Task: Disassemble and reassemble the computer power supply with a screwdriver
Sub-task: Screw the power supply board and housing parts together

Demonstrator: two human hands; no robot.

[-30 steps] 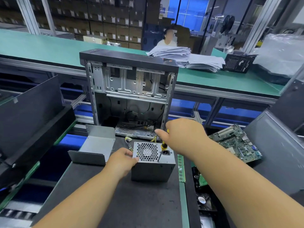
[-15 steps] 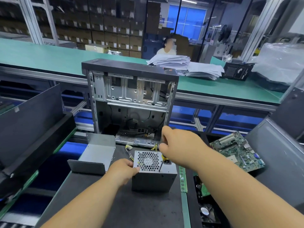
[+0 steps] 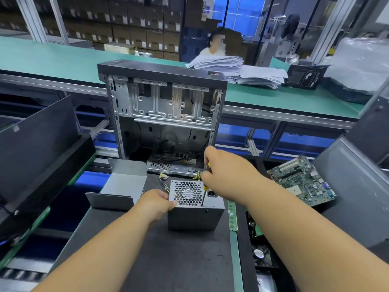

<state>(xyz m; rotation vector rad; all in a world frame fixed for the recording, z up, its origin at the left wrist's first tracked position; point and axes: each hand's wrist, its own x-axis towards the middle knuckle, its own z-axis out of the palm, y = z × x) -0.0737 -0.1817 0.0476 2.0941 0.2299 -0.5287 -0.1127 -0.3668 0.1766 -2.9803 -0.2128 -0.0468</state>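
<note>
At centre frame on the dark bench (image 3: 147, 260), the power supply (image 3: 195, 205) sits fan grille up, its left edge gripped by the left hand (image 3: 155, 202). Right hand (image 3: 225, 175) grips the screwdriver (image 3: 203, 193), shaft nearly vertical, tip down on the grille face. Behind stands an open computer case (image 3: 164, 114) holding only loose cables.

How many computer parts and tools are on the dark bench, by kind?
Power supply: 1
Screwdriver: 1
Computer case: 1
Circuit board: 1
Bent metal cover: 1
Green memory stick: 1
Total: 6
</note>
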